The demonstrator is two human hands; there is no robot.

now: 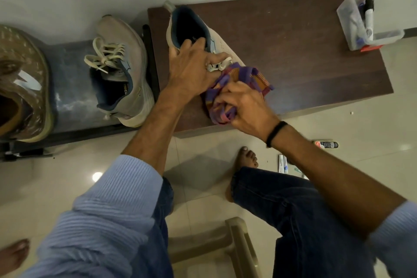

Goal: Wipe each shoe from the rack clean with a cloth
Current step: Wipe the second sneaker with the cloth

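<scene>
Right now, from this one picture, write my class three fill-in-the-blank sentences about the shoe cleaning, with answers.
1. The right hand grips a purple ____.
2. The left hand holds a ____ by its opening.
3. The black band sits on the ____ wrist.
Missing words: cloth; shoe; right.

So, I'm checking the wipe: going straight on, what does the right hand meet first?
Likely the shoe, its laced front by the left hand; the right hand holds the cloth there.
</scene>
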